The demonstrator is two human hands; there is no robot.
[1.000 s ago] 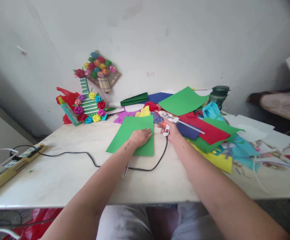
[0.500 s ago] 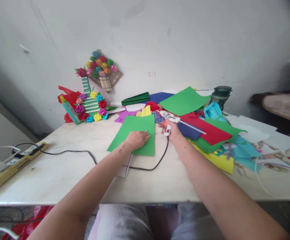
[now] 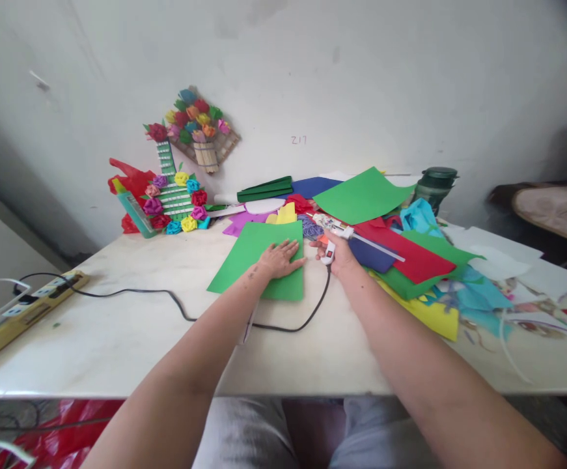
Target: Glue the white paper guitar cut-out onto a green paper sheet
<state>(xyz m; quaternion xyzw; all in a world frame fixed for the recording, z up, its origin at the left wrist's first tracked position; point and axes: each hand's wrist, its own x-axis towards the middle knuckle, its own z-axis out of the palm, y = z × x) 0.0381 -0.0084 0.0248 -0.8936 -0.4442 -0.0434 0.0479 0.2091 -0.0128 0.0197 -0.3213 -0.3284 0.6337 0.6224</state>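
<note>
My left hand [image 3: 279, 259] lies flat with spread fingers on a green paper sheet [image 3: 248, 251] in the middle of the table. Just right of the sheet, my right hand [image 3: 339, 254] is wrapped round the handle of a white hot glue gun [image 3: 331, 227]. A clear glue stick [image 3: 378, 247] juts from the gun's back end, and its nozzle points away to the left. From the handle a black cord [image 3: 307, 322] loops across the table, passing under my left forearm. Purple string [image 3: 308, 228] lies by the nozzle.
A yellow power strip [image 3: 34, 312] sits at the left edge. Paper-flower crafts [image 3: 178, 198] and a glue bottle [image 3: 137, 212] stand at the back left. Coloured sheets, including a red one [image 3: 410, 251], pile up on the right, with a dark green lidded container [image 3: 434, 185] behind.
My left hand has slid slightly right and up on the green sheet, and its fingers have spread. My right hand keeps the glue gun in about the same place.
</note>
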